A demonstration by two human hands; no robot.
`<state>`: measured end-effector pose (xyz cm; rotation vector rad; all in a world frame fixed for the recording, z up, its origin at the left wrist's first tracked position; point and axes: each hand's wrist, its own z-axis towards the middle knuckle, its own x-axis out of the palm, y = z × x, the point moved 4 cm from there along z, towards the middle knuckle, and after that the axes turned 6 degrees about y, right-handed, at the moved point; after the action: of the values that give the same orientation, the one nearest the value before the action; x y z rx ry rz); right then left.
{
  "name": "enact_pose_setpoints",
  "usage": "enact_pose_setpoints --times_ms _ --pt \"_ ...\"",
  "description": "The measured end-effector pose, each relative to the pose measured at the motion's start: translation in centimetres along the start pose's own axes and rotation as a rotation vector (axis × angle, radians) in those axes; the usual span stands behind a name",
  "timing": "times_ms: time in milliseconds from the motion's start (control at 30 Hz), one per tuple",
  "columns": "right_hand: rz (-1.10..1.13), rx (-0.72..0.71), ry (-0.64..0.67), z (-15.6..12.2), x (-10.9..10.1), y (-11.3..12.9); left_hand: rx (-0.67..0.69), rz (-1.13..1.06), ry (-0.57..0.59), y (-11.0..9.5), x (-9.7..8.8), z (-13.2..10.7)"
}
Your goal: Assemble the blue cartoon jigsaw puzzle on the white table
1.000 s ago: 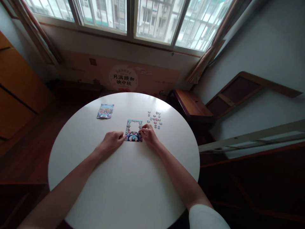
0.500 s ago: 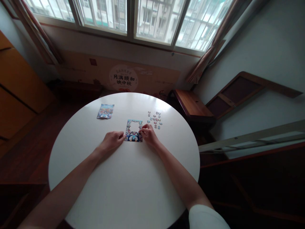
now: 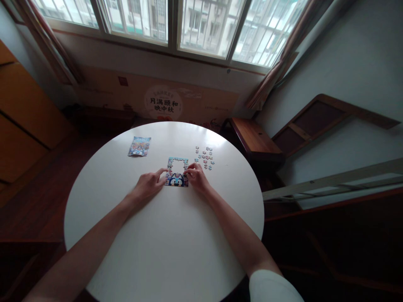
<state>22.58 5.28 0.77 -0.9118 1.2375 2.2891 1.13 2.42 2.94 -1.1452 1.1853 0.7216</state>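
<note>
A small, partly built jigsaw puzzle (image 3: 176, 172) lies on the round white table (image 3: 163, 235), with a blank gap in its upper middle. My left hand (image 3: 147, 186) rests at the puzzle's left edge, its forefinger stretched out onto the frame. My right hand (image 3: 195, 176) sits at the right edge with fingertips pinched together on the border; whether a piece is between them is too small to tell. Several loose puzzle pieces (image 3: 205, 157) lie scattered just beyond my right hand.
A small picture card (image 3: 139, 146) lies at the table's far left. A dark wooden bench (image 3: 255, 142) stands past the table on the right. A cardboard panel with printed characters (image 3: 163, 102) leans under the window. A wooden cabinet (image 3: 22, 113) stands left.
My left forefinger has stretched forward onto the puzzle's left edge. My right hand stays at the right edge.
</note>
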Motion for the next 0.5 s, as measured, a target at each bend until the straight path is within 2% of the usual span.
enact_pose_setpoints --times_ms 500 --pt "0.01 -0.007 -0.031 0.04 -0.17 0.13 0.008 -0.011 0.008 0.15 0.06 0.02"
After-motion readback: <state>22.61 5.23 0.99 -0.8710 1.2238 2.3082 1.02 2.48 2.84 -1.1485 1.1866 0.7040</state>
